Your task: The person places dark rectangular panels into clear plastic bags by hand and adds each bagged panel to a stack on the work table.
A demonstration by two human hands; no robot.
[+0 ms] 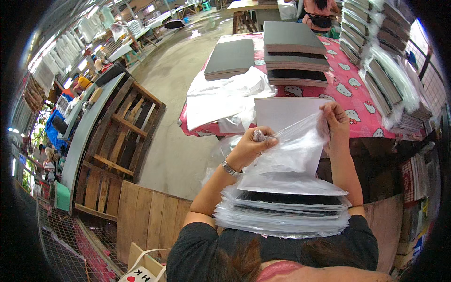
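Observation:
My left hand (252,146), with a metal watch on its wrist, pinches one side of the mouth of a clear plastic bag (293,152). Opposite it, my right hand (334,120) pinches the other side, so the film stretches between them. A flat whitish board (282,110) stands partly inside or behind the film, its upper edge sticking out above; the overlap hides which. Close to my chest lies a stack of plastic-wrapped dark boards (282,211), under the bag's lower end.
Beyond my hands, a table with a pink patterned cloth (345,70) carries stacked dark boards (293,40), another dark stack (230,56) and white plastic sheets (225,101). Wrapped piles (385,80) rise at right. A wooden pallet (120,145) stands left; a person (321,11) is at the far side.

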